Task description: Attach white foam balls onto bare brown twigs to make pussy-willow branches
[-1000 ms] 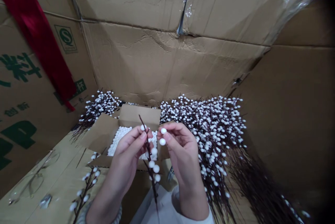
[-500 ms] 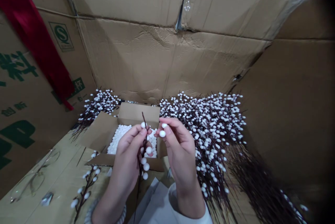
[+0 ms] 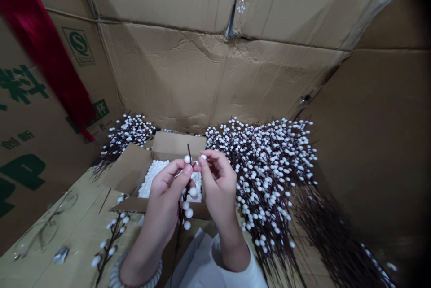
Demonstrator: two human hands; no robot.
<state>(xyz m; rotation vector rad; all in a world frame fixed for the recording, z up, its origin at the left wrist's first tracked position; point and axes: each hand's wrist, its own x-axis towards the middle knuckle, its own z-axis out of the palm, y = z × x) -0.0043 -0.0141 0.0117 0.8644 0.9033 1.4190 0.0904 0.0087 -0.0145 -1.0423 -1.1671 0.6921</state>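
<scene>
Closer to the left hand [image 3: 164,194] than it was, the right hand [image 3: 217,185] has moved across with a small, smooth white ball [image 3: 203,157], bringing it near the tip of a thin, dark brown twig [image 3: 184,202]. Both hands are over the near side of the open brown cardboard box [image 3: 178,143], which is the landmark here.

Thumb and forefinger of the left hand are clamped on the twig near its top, holding it roughly upright; round, matte white berries stud its length. The right hand pinches the ball between thumb and fingertips, its other fingers loosely curled. Their fingertips nearly meet; whether they touch is unclear. Both wrists rise from below, angled inward, the left in a ribbed pale cuff, the right in a smooth, light sleeve.

Inside the box lies a grainy mass of loose white balls [image 3: 151,178]. Right of it spreads a dense, bristly heap of berried branches [image 3: 269,162], and farther right a bundle of bare, wiry dark stems [image 3: 332,234]. Left of and behind it is a smaller berried bunch [image 3: 129,131]; to its near left lie a single berried sprig [image 3: 109,245] and clear-lensed, thin-framed eyeglasses [image 3: 43,232].
</scene>
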